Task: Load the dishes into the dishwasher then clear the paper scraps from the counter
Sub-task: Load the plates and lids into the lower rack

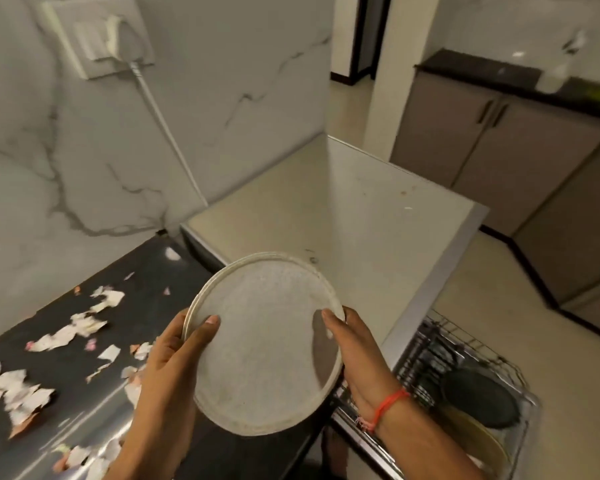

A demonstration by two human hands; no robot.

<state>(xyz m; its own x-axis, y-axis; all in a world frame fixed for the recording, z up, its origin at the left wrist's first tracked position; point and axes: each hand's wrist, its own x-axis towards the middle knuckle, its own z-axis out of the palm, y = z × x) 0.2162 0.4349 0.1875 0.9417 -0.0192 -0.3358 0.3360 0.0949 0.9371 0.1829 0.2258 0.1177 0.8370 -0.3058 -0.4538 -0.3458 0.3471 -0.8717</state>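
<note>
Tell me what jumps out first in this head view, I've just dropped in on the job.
Dead centre, a speckled grey plate, seemingly the top of a small stack, is held by the left hand and the right hand on opposite rims. Torn paper scraps litter the dark counter at left. Lower right, the pulled-out dishwasher rack already holds a dark round dish.

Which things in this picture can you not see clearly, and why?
- Head view: the plates look stacked; how many, rims too close to count.
- Dishwasher rack: cut off by the bottom edge, partly behind the right hand.
- Paper scraps: blurred; print unreadable.
- Left hand: most fingers hidden behind the plates.
</note>
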